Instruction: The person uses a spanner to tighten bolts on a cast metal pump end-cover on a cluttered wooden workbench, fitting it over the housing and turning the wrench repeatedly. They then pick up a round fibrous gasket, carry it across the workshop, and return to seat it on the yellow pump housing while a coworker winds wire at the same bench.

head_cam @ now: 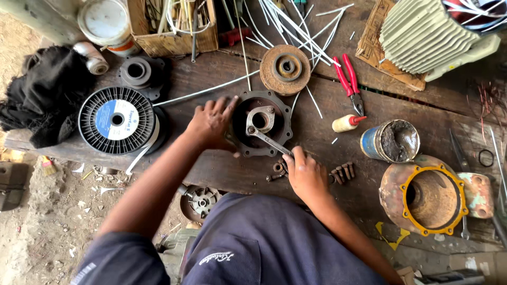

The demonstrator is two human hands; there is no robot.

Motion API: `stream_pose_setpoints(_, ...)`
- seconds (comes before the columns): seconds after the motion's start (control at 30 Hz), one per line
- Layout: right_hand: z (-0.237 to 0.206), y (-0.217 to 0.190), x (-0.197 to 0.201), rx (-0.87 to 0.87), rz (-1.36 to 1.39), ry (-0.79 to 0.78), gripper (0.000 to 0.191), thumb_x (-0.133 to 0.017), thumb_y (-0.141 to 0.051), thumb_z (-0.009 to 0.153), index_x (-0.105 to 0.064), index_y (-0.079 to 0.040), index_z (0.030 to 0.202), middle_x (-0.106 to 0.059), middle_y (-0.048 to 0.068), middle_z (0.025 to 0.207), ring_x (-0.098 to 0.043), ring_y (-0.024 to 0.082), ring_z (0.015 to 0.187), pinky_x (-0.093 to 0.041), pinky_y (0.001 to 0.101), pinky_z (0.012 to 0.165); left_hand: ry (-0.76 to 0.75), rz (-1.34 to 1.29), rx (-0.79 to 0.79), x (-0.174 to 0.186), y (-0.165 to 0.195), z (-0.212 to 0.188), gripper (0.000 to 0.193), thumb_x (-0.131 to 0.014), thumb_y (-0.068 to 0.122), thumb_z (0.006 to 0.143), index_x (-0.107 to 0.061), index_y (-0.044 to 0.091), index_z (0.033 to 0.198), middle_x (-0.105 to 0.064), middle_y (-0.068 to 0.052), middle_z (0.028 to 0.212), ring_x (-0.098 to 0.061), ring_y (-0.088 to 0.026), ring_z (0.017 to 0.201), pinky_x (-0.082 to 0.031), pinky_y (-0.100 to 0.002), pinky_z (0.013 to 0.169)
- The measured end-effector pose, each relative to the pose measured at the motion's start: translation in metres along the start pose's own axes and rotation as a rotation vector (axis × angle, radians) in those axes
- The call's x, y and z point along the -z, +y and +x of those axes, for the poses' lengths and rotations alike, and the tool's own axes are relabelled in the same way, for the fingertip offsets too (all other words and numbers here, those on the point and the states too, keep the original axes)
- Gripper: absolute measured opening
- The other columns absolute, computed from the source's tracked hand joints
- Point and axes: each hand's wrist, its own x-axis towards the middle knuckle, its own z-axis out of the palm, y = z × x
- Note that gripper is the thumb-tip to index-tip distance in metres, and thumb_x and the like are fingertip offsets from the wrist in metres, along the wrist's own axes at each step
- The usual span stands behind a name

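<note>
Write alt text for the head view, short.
Seen from above, a person's right hand holds a wrench on a small flange at the centre of a round metal motor end cover, while the left hand steadies its rim. Loose bolts, red pliers and a wire spool lie on the worn wooden bench.

Dull, greasy metal cover plate (pixel 261 125) and steel wrench (pixel 268 140) on a rough, worn wooden bench (pixel 327 105).

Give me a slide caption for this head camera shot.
Left hand steadies a round metal cover on a cluttered bench while right hand works a wrench.
</note>
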Motion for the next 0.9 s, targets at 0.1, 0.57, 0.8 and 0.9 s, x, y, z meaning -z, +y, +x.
stream_pose_setpoints(0.1,0.001,0.002,-0.001,-0.007,0.031,-0.02,0.03,-0.058,-0.036,0.101,-0.054,-0.006,0.097,-0.07,0.023,0.085,-0.068,0.048,0.077,-0.051,0.0599,0.063,-0.057,-0.021,-0.05,-0.007,-0.004,0.0,0.166,-0.08,0.09,0.04,-0.004,0.01,0.164,-0.051,-0.016,0.136,-0.052,-0.033,0.123,-0.045,-0.048,0.097)
stream_pose_setpoints(0.57,0.015,0.011,-0.007,0.085,-0.107,0.049,0.033,-0.064,-0.039,0.099,-0.055,-0.008,0.093,-0.069,0.021,0.074,-0.067,0.046,0.07,-0.051,0.0577,0.062,0.344,-0.223,0.339,-0.089,0.065,-0.062,0.094,-0.076,0.063,0.078,-0.049,0.008,0.149,-0.063,-0.009,0.112,-0.06,-0.028,0.105,-0.046,-0.047,0.087)
stream_pose_setpoints(0.8,0.01,0.009,-0.011,0.132,-0.022,0.072,0.035,-0.061,-0.04,0.102,-0.053,-0.006,0.093,-0.069,0.02,0.077,-0.067,0.047,0.071,-0.05,0.0582,0.059,0.119,-0.009,0.344,-0.022,0.022,-0.05,0.143,-0.081,0.086,0.044,-0.032,0.016,0.158,-0.055,-0.013,0.124,-0.053,-0.031,0.114,-0.045,-0.045,0.086)
stream_pose_setpoints(0.9,0.011,0.01,-0.006,0.121,-0.058,0.019,0.037,-0.06,-0.041,0.103,-0.054,-0.006,0.093,-0.068,0.021,0.075,-0.067,0.046,0.07,-0.051,0.0576,0.06,0.186,0.1,0.058,-0.005,0.003,-0.038,0.143,-0.077,0.091,0.041,-0.029,0.022,0.157,-0.047,-0.017,0.137,-0.051,-0.033,0.117,-0.045,-0.046,0.084)
